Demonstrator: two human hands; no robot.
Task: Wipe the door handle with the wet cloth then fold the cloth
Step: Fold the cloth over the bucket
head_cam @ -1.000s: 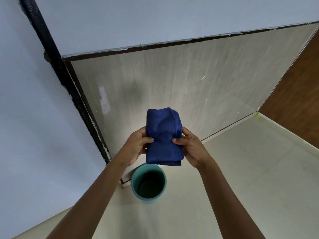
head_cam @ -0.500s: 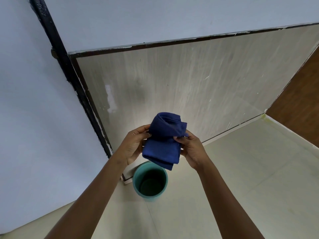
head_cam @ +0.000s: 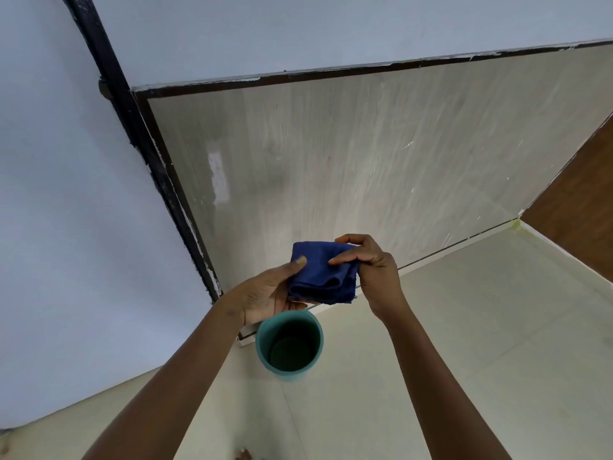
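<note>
A: Folding seems to be the step in hand. The blue cloth (head_cam: 323, 273) is in the air between both hands, above the teal bucket (head_cam: 289, 345) that stands on the floor (head_cam: 481, 327) near the lower corner of the door (head_cam: 348, 167).

B: How do the hands hold it?

A: The left hand (head_cam: 265, 293) lies under the cloth with the thumb pressed on top, so it grasps it. The right hand (head_cam: 371, 263) pinches the right edge between thumb and fingers. The cloth is already a small thick packet with several layers.

B: And the next move?

A: I think one more fold or a pressing flat, keeping the loose lower edges together so that nothing drops into the bucket.

B: What can you not see?

A: The door handle is outside the view, so I cannot tell if it is wiped. The underside of the cloth is hidden by the left palm, and I cannot tell if the bucket holds water.
</note>
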